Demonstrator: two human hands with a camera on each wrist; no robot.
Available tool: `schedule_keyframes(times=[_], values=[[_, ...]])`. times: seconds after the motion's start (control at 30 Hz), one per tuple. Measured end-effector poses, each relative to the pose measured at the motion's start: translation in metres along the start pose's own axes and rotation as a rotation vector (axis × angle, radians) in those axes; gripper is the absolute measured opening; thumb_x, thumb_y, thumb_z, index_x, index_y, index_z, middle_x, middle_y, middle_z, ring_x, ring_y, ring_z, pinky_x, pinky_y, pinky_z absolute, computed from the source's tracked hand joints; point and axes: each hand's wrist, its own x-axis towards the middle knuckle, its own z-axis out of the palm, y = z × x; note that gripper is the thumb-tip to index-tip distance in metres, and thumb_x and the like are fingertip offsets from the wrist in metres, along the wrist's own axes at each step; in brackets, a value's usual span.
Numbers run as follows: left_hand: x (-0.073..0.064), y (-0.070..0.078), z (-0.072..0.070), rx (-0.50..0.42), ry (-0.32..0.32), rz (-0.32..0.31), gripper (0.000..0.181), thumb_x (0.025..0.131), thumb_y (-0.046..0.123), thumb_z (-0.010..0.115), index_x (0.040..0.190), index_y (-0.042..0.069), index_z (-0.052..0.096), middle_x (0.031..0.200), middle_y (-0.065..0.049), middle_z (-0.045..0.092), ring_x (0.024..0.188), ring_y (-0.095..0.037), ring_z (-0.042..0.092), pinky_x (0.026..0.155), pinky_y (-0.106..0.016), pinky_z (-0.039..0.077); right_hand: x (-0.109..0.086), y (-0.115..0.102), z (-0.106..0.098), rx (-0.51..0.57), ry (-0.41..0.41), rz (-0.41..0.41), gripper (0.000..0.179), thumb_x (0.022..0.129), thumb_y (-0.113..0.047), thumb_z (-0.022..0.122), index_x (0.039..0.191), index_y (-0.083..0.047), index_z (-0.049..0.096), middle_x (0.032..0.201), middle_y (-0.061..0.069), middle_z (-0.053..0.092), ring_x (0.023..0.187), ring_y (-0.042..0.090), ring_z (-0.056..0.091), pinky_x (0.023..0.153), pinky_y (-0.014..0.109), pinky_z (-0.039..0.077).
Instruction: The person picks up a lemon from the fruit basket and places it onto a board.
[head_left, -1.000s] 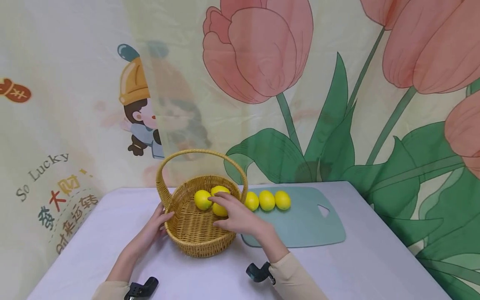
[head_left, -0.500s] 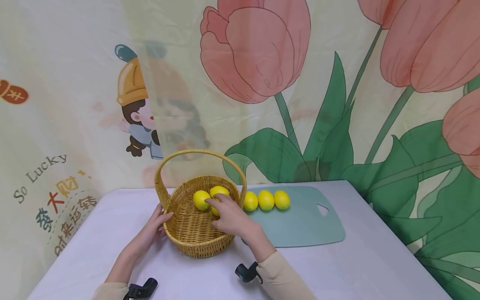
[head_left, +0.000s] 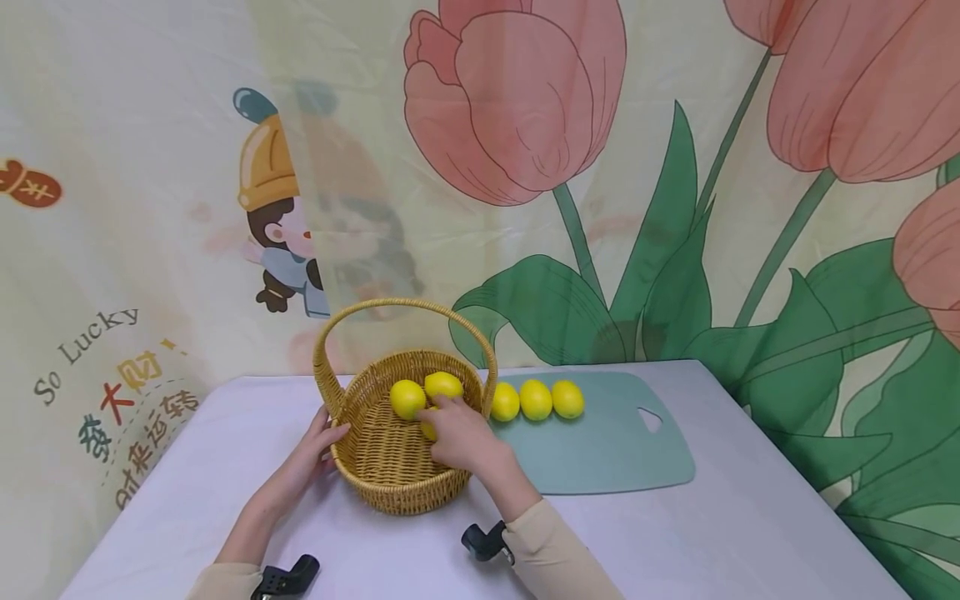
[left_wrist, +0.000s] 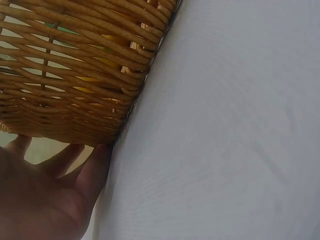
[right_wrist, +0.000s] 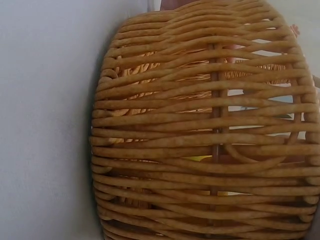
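The lemon (head_left: pixel 428 429) under my right hand (head_left: pixel 467 439) is inside the wicker basket (head_left: pixel 390 463), mostly hidden by my fingers, which curl round it; how firmly, the view doesn't show. Two other lemons (head_left: pixel 407 400) lie farther back in the basket. My left hand (head_left: pixel 306 457) rests against the basket's left outer wall, fingers spread, thumb at the rim near the foot of the arched handle (head_left: pixel 405 302). Just right of the basket lies a blue-green cutting board (head_left: pixel 600 450), with three more lemons (head_left: pixel 536 400) in a row towards its far edge. White cloth (head_left: pixel 375 558) spreads beneath the basket, and behind it hangs a curtain (head_left: pixel 525 108) printed with large pink tulips.
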Motion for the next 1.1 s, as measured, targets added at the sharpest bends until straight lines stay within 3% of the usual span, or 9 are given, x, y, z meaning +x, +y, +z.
schedule_keyframes(times=[0.17, 0.3, 0.47, 0.67, 0.93, 1.1], values=[[-0.001, 0.000, 0.000, 0.003, 0.005, -0.009, 0.079, 0.105, 0.043, 0.038, 0.158, 0.029, -0.019, 0.168, -0.017, 0.001, 0.153, -0.043, 0.013, 0.122, -0.060, 0.017, 0.000, 0.000, -0.001, 0.037, -0.023, -0.007, 0.055, 0.079, -0.001, 0.069, 0.131, -0.020, 0.066, 0.131, 0.007, 0.062, 0.089, 0.016, 0.055, 0.071, 0.026, 0.045], [-0.001, -0.001, -0.001, -0.005, 0.003, -0.014, 0.079, 0.104, 0.044, 0.038, 0.158, 0.029, -0.019, 0.168, -0.017, 0.001, 0.153, -0.043, 0.013, 0.122, -0.060, 0.017, -0.001, 0.001, -0.002, 0.070, -0.051, 0.012, 0.057, 0.079, -0.002, 0.072, 0.132, -0.020, 0.064, 0.133, 0.006, 0.061, 0.084, 0.015, 0.053, 0.071, 0.026, 0.046], [0.000, -0.002, -0.001, -0.005, 0.004, -0.017, 0.080, 0.104, 0.045, 0.039, 0.157, 0.030, -0.019, 0.168, -0.016, 0.000, 0.153, -0.043, 0.011, 0.122, -0.060, 0.016, 0.000, 0.002, -0.003, 0.117, -0.086, 0.038, 0.060, 0.077, -0.010, 0.080, 0.134, -0.020, 0.063, 0.134, 0.005, 0.061, 0.091, 0.017, 0.057, 0.076, 0.030, 0.050], [0.000, -0.001, -0.001, 0.000, 0.004, -0.011, 0.080, 0.104, 0.045, 0.039, 0.157, 0.031, -0.019, 0.168, -0.017, -0.001, 0.153, -0.043, 0.012, 0.122, -0.060, 0.016, 0.001, 0.005, -0.005, 0.158, -0.070, 0.003, 0.058, 0.076, -0.013, 0.080, 0.132, -0.017, 0.063, 0.128, 0.004, 0.064, 0.083, 0.014, 0.056, 0.070, 0.026, 0.048], [0.001, -0.001, -0.001, 0.014, 0.008, -0.020, 0.080, 0.104, 0.046, 0.038, 0.157, 0.030, -0.020, 0.168, -0.017, 0.000, 0.153, -0.043, 0.012, 0.122, -0.060, 0.015, 0.001, 0.009, -0.006, 0.219, -0.040, -0.044, 0.060, 0.078, -0.018, 0.080, 0.136, -0.021, 0.061, 0.138, 0.003, 0.059, 0.104, 0.014, 0.059, 0.087, 0.031, 0.051], [0.001, -0.001, -0.001, 0.019, 0.013, -0.026, 0.081, 0.104, 0.047, 0.039, 0.157, 0.030, -0.020, 0.168, -0.017, 0.000, 0.153, -0.042, 0.011, 0.121, -0.061, 0.014, 0.000, 0.014, -0.008, 0.302, -0.019, -0.063, 0.064, 0.077, -0.025, 0.084, 0.137, -0.022, 0.059, 0.138, 0.003, 0.059, 0.110, 0.014, 0.059, 0.088, 0.029, 0.053]])
